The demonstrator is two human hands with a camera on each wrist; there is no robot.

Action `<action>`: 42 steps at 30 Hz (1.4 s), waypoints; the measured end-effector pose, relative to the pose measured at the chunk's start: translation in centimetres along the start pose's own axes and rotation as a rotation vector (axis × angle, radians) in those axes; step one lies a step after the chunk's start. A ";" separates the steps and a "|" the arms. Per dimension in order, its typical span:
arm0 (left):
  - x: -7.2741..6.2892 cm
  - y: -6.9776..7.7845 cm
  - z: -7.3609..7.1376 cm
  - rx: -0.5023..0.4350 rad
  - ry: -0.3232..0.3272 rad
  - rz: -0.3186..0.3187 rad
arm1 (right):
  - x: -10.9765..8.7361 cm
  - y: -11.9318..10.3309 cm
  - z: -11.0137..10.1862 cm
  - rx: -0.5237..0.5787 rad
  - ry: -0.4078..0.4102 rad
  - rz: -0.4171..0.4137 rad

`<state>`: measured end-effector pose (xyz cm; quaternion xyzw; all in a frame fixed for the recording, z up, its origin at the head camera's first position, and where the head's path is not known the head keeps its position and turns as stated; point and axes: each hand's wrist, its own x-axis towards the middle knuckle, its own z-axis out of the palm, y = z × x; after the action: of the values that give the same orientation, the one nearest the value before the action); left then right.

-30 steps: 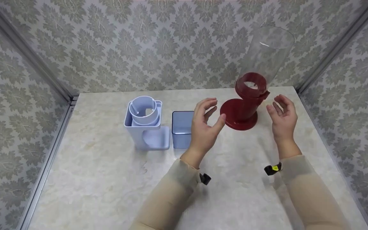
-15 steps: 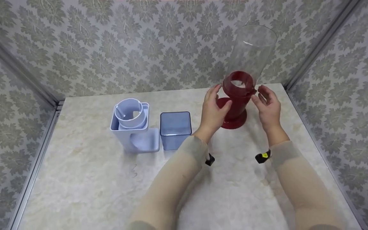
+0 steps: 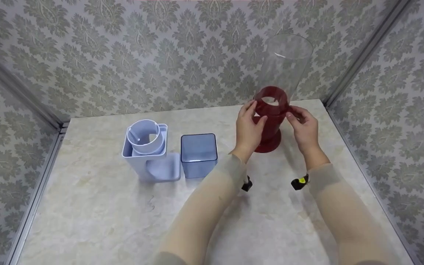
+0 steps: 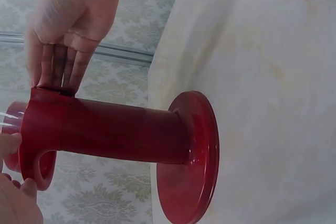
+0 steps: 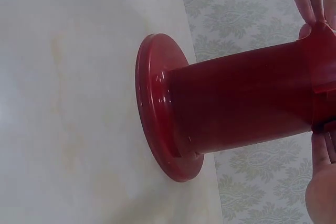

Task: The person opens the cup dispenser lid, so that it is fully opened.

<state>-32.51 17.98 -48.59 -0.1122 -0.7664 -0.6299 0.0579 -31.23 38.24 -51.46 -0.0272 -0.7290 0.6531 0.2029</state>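
A red dispenser stand (image 3: 272,127) with a round base and an upper ring stands at the back right of the table. A clear, open-topped tube (image 3: 285,70) rises from the ring. My left hand (image 3: 248,134) grips the ring's left side between thumb and fingers. On the opposite side my right hand (image 3: 305,132) pinches the ring's edge near a small tab. In the left wrist view the stand (image 4: 126,129) appears sideways, with the right hand (image 4: 79,14) on its collar. The right wrist view shows the column and base (image 5: 239,103); both hands are partly cut off there.
A light blue dispenser stand (image 3: 136,165) with a round cup (image 3: 147,145) in its top is on the left. Beside it sits a translucent blue square container (image 3: 199,156). Patterned walls (image 3: 193,55) with metal corner rails (image 3: 35,95) enclose the table (image 3: 98,206).
Both hands have moved in from either side of the red dispenser stand and taken hold of its ring. The head view has shifted, moving the objects leftward in the picture.
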 end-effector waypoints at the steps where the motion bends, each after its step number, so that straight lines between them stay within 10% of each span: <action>1: 0.0 0.0 0.1 0.001 0.010 -0.005 | -0.1 0.0 0.0 0.007 -0.002 0.001; 31: -2.9 0.1 -0.5 -0.144 0.083 -0.003 | -3.4 -0.9 -1.2 0.181 -0.002 -0.013; 42: -4.9 0.0 -1.4 -0.046 0.131 0.031 | -5.8 -1.0 -1.3 0.218 -0.068 -0.054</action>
<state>-27.82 16.16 -49.50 -0.0840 -0.7444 -0.6524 0.1148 -25.28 37.55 -51.97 0.0369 -0.6605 0.7236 0.1970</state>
